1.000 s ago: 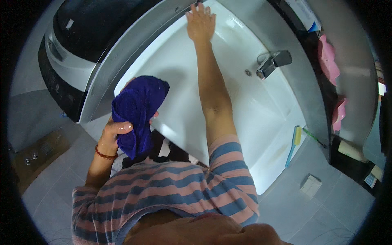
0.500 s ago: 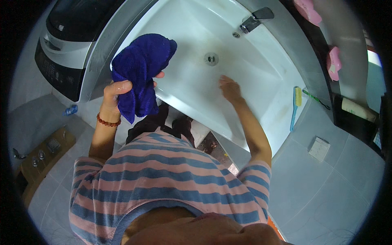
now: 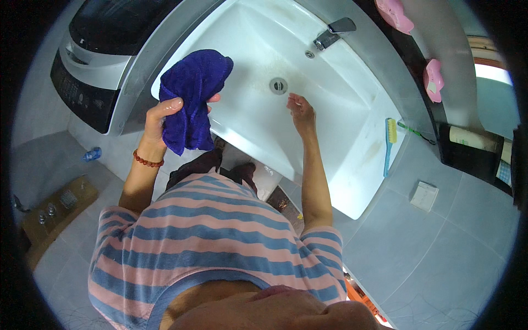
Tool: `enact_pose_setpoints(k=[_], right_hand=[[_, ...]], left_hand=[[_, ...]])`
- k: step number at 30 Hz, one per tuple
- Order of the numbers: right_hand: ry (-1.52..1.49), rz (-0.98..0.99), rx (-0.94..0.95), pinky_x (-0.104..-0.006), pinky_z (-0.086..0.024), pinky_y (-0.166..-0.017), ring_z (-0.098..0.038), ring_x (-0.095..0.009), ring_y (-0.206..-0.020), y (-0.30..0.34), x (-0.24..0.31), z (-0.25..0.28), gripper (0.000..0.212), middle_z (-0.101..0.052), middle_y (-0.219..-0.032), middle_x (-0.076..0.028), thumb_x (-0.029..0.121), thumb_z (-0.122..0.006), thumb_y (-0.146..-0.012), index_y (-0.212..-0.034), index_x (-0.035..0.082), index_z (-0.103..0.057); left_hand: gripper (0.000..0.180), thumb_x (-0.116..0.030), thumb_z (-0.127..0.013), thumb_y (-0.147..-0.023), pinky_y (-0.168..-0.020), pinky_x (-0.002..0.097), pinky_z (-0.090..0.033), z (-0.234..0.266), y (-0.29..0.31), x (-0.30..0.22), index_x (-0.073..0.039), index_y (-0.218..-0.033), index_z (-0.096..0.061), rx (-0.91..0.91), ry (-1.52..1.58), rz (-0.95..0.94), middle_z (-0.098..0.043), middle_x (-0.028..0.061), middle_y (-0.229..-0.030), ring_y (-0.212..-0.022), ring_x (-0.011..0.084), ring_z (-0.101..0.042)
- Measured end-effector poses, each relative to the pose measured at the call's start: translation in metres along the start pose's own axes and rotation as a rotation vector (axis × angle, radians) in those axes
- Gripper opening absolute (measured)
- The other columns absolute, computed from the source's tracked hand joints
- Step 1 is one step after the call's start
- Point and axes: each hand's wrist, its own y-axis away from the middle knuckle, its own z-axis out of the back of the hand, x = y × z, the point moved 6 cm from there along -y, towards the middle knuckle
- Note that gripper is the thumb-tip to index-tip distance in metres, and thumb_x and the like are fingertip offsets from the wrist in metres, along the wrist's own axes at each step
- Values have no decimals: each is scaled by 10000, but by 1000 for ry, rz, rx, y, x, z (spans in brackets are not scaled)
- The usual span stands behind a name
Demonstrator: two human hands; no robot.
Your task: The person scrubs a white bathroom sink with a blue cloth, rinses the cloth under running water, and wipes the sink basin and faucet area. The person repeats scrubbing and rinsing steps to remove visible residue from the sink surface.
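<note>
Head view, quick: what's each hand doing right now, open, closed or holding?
Left hand: closed on the dark blue cloth.
Right hand: loosely open, fingers curled, nothing visible in it, near the basin drain.

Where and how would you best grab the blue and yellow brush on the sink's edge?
Probably by its blue handle, coming with the right hand from above and the person's side of the sink. The handle is long and thin, its bare end nearer that side, while the yellow bristles are farther away.
</note>
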Motion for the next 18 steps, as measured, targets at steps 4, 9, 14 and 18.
enact_pose_setpoints(k=[4,9,14,18], right_hand=[[-105,-90,72,-255,-462,-680,-599,-121,-831,-10,-2,-18,273,-618,-951,-28,206,-552,-859,-1093,65,-571],[-302,-184,33,-255,-460,-661,-594,-131,-784,-22,-16,-32,315,-617,-902,-41,210,-557,-858,-1130,55,-524],[-656,-223,-110,-252,-462,-670,-593,-145,-828,-36,-6,-12,320,-616,-938,-60,254,-516,-888,-1128,42,-510],[-971,-47,-222,-289,-463,-722,-599,-203,-900,-53,54,26,426,-609,-1007,-103,361,-483,-897,-1161,28,-454]], left_hand=[[697,-265,-589,-736,-764,294,-524,11,5,-6,72,-1285,-323,-61,56,-50,-548,240,-1111,-883,219,-615],[675,-303,-564,-785,-760,290,-531,17,1,-12,70,-1288,-312,-57,106,-78,-549,247,-1102,-879,226,-618],[685,-355,-550,-816,-732,291,-544,19,-6,-15,69,-1291,-297,-4,152,-64,-545,254,-1095,-860,233,-621],[672,-354,-537,-829,-723,289,-547,21,-14,-11,63,-1297,-295,12,114,-27,-532,264,-1106,-859,234,-621]])
